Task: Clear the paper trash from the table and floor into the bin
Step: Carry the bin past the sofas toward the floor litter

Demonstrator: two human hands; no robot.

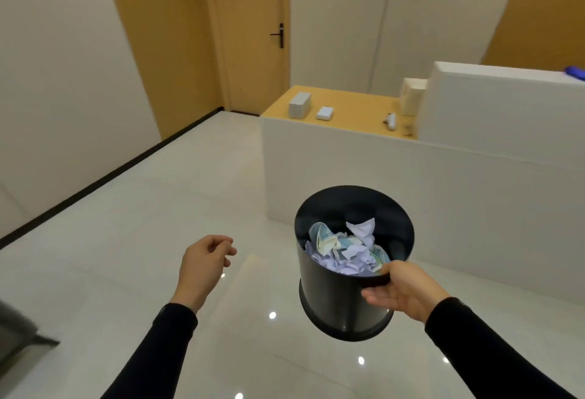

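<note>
The right hand (402, 291) pinches the black bin (335, 297) by its near rim, thumb inside, fingers (373, 295) outside, tilted in mid-air above the floor (158, 208), the left hand (205, 259) loosely curled and empty, so this one-sided grip could slip and spill the paper trash (345, 253).

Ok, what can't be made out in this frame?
Head view:
Covered by crumpled paper: deeper contents of the bin.
Cut by right edge: blue object.
Blurred, cut by left edge: grey object.
Too small to identify: white items on table.
Hidden behind white partition: floor there.
</note>
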